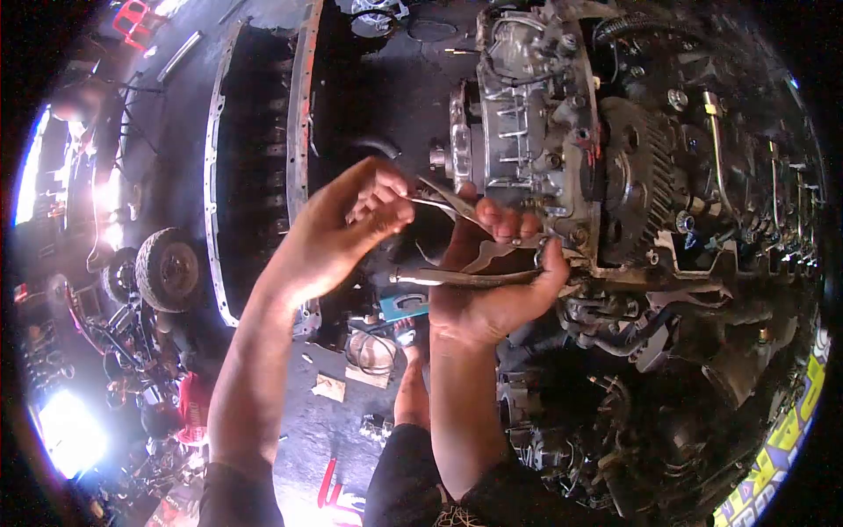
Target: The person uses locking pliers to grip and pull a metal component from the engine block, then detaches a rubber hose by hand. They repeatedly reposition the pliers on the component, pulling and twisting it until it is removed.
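Observation:
My right hand (500, 294) is palm up in the middle, its fingers curled around a long pale metal tool (465, 278) with a rounded end pointing left. A thinner bent metal piece (492, 253) lies just above that tool across the palm. Thin pointed metal strips (446, 200) cross in a V between my two hands, running toward the right fingertips. My left hand (360, 211) is bent inward, its fingers closed near the strips' left end. Behind the right hand stands a greasy engine block (531, 145) with a toothed gear wheel (648, 171).
A long metal frame (301, 105) stands left of my hands. Farther left are a small wheel with a tyre (168, 270) and scattered parts. Below lie a teal object (404, 306) and a cardboard piece (328, 387). Wrenches (716, 145) lie at right.

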`<state>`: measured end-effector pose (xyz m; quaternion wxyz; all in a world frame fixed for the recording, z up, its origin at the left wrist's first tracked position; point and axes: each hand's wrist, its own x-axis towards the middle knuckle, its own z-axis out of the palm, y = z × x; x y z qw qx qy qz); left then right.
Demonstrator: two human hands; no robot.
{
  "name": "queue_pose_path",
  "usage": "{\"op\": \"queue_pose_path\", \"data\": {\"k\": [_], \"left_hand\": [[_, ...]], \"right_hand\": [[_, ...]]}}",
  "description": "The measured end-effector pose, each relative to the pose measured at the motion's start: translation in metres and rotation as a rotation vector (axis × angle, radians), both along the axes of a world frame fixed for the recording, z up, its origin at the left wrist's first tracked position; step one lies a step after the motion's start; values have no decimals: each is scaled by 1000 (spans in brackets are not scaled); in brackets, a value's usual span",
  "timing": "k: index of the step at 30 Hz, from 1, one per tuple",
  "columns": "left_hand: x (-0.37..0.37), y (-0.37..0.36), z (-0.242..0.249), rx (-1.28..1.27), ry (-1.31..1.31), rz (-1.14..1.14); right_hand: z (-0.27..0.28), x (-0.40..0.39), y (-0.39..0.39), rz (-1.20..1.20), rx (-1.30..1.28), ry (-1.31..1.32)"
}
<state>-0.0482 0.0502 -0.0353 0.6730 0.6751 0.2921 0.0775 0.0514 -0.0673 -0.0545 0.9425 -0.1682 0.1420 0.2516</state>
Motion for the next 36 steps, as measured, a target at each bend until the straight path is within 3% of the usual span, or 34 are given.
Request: {"op": "queue_pose_path", "data": {"k": [2, 3, 6, 11, 17, 21, 25, 26, 32, 36], "left_hand": [[-10, -8, 12, 39, 105, -57], [-17, -21, 6, 35, 1, 65], [-34, -36, 7, 39, 97, -50], [-34, -60, -10, -8, 22, 146], [-33, -64, -13, 117, 24, 149], [-34, -61, -5, -72, 143, 144], [-25, -71, -7, 102, 30, 253], [-30, -65, -7, 109, 51, 154], [-41, -54, -12, -94, 212, 80], [-28, -62, -6, 119, -26, 202]], "right_hand": [[0, 1, 1, 13, 24, -5], [1, 1, 2, 3, 0, 8], [2, 0, 1, -9, -27, 23], [2, 0, -1, -15, 32, 87], [3, -1, -1, -2, 46, 25], [2, -1, -2, 7, 23, 36], [0, 0, 0, -3, 37, 36], [0, 0, 0, -4, 40, 28], [3, 0, -1, 2, 40, 56], [3, 0, -1, 8, 31, 71]]}}
